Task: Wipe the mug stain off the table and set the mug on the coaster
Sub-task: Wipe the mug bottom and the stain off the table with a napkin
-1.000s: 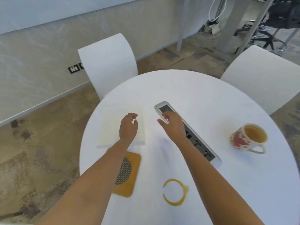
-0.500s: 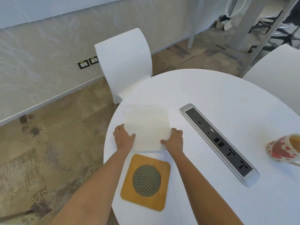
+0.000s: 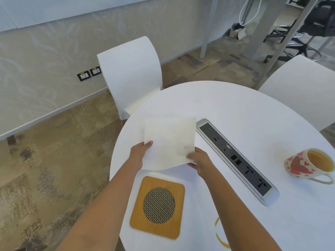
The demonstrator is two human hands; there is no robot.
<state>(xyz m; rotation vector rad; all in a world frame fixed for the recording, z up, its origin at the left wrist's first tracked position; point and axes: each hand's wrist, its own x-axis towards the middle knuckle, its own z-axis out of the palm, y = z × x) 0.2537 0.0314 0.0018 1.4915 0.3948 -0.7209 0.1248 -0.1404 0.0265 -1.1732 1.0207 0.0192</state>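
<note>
White paper, thin and limp: the napkin (image 3: 169, 142) sits at centre frame, its near edge lifted off the counter (image 3: 244, 109) while its far edge seems to trail on it. My left hand (image 3: 139, 154) pinches the near left corner, thumb on top, fingers closed on the sheet. My right hand (image 3: 198, 160) grips the near right corner the same way.

To do this well, I judge I should bunch or fold the sheet into a thicker pad before wiping, since a single ply would likely soak through and smear. The stain (image 3: 220, 234), a yellow-brown ring, shows only partly at the lower centre-right, behind my right forearm. I would carry the pad low over the coaster (image 3: 157, 207), which lies just below my hands, without brushing it, then press and wipe inward so the ring does not spread.

The mug (image 3: 308, 164) with red hearts stands at the right edge, full of amber liquid, well apart from the coaster, beyond the socket strip (image 3: 235, 160).

The counter is round, white and smooth. Two white chairs (image 3: 130, 73) stand at its far side; mottled beige carpet, wall sockets and an office chair fill the upper frame.
</note>
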